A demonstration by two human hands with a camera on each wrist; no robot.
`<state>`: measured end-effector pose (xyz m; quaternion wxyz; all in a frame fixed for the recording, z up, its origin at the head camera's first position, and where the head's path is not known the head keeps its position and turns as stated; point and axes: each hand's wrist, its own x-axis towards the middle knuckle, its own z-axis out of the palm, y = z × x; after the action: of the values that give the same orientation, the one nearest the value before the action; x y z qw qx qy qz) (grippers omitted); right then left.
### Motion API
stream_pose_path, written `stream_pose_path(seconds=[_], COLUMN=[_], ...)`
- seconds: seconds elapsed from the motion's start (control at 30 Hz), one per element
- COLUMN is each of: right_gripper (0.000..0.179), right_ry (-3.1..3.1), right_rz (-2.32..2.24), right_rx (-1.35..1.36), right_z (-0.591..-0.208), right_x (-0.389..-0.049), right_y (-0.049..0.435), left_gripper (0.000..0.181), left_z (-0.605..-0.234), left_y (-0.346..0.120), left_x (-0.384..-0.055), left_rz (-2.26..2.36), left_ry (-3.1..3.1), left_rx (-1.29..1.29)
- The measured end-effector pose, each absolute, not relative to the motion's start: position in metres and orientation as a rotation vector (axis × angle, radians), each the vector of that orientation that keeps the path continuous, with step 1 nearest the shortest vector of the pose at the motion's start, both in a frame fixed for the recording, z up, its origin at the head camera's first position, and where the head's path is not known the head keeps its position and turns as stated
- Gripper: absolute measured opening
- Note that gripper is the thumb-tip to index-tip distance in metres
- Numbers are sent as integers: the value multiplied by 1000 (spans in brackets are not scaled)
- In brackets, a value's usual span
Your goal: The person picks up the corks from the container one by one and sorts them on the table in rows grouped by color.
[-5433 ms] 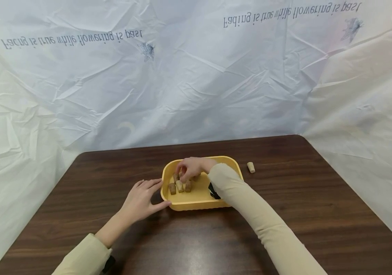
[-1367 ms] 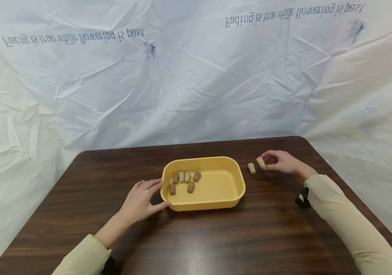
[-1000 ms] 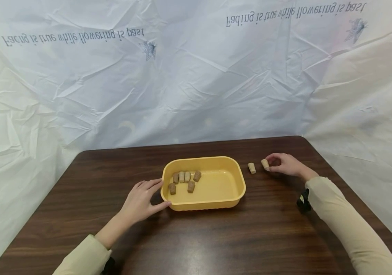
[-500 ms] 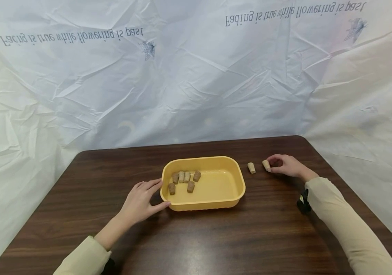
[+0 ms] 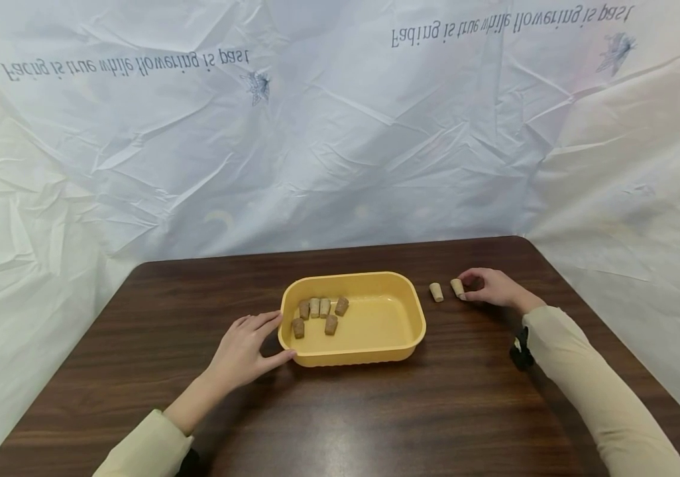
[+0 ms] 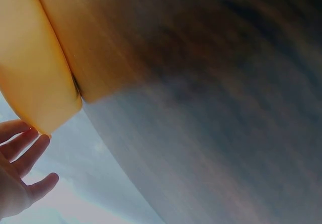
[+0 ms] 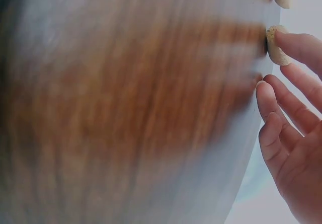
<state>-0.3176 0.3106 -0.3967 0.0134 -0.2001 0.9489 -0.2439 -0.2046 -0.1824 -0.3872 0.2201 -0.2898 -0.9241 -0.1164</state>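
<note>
With thumb and finger, my right hand (image 5: 491, 287) pinches a light tapered cork (image 5: 457, 287) on the table, right of the tray. The right wrist view has this pale cork (image 7: 277, 45) against the tabletop between two digits, the other fingers loosely bent. A second light cork (image 5: 436, 292) lies just left of it, a small gap between them. My left hand (image 5: 246, 348), thumb and fingers spread, touches the left end of a yellow tray (image 5: 356, 358). In the left wrist view, straight fingertips meet the tray's wall (image 6: 40, 58).
Inside the tray, several corks sit in the left half: two light ones (image 5: 319, 307) side by side, and darker brown ones such as this brown cork (image 5: 331, 324). The dark wooden table (image 5: 352, 417) ends at the back against a white printed sheet (image 5: 328, 165).
Earlier my right hand was inside the tray; since then it has brought a light cork out to the table on the right. Lately that cork shifted slightly left. My left hand stays put.
</note>
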Motion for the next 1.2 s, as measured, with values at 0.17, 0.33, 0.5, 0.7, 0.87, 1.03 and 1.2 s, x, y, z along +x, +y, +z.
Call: stream_pose_path(seconds=[0.17, 0.33, 0.5, 0.7, 0.87, 1.03, 1.2], right_gripper=[45, 44, 41, 47, 48, 46, 44], right_ry=[2950, 2967, 2987, 2953, 2883, 2837, 2814], right_rz=[-757, -740, -768, -839, -887, -898, -855], right_rx=[-609, -615, -685, -753, -872, -956, -1081], right_z=[-397, -391, -373, -344, -326, -312, -305], right_x=[-317, -316, -316, -318, -323, -327, -330], right_y=[312, 313, 303, 271, 236, 200, 167], left_gripper=[69, 69, 70, 70, 70, 70, 70], left_z=[-387, -388, -388, -389, -389, -389, -388], left_y=[-182, -183, -183, -183, -183, -183, -183], left_x=[-205, -204, -205, -205, -206, -206, -205], left_rz=[-329, -328, -322, -310, -313, -316, -319], left_ry=[-2549, -2546, -2547, -2538, -2535, -2542, -2544], left_rx=[-804, -809, -812, -814, -815, -814, -815])
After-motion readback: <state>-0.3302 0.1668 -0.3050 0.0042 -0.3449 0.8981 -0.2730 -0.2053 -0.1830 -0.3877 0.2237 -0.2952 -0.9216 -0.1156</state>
